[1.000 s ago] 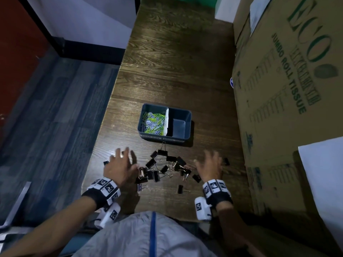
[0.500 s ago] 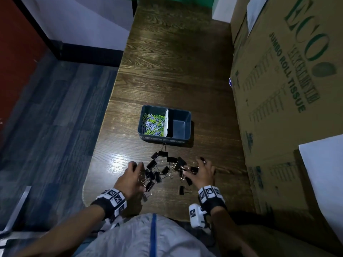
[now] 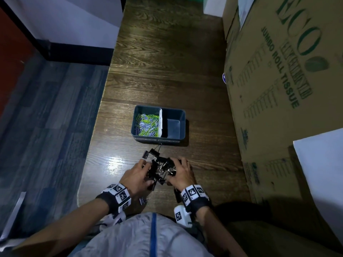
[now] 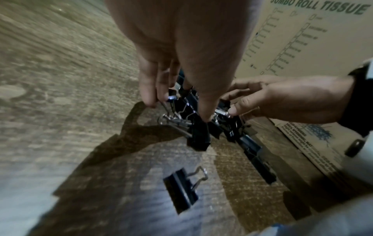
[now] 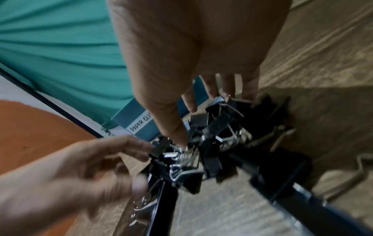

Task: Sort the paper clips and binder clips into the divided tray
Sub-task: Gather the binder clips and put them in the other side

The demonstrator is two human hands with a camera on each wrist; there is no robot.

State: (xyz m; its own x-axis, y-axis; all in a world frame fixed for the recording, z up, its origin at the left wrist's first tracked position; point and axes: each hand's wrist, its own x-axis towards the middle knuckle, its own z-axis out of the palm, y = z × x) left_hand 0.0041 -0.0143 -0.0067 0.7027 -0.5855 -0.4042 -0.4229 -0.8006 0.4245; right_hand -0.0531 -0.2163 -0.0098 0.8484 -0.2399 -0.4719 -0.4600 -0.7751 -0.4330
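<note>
A blue-grey divided tray (image 3: 159, 140) stands mid-table. Its left compartment holds coloured paper clips (image 3: 147, 125); a white divider (image 3: 160, 123) separates them from the bare right compartment (image 3: 173, 127). In front of it, black binder clips (image 3: 161, 168) are bunched in a heap. My left hand (image 3: 136, 176) and right hand (image 3: 182, 173) cup the heap from both sides, fingers curled round it. In the left wrist view the left hand (image 4: 175, 110) presses into the heap (image 4: 199, 135). The right hand (image 5: 206, 118) digs into the clips (image 5: 212, 159) near the tray's "PAPER CLI" label (image 5: 139, 123).
Two binder clips (image 3: 153, 153) lie between heap and tray. One loose clip (image 3: 143, 200) lies by the table's near edge, seen close in the left wrist view (image 4: 181, 188). A large cardboard box (image 3: 278, 89) walls the right side. The table's left edge drops to floor (image 3: 46, 127).
Both hands have swept inward from the sides, pushing the scattered binder clips together into one heap, and now close around it. The tray has not moved.
</note>
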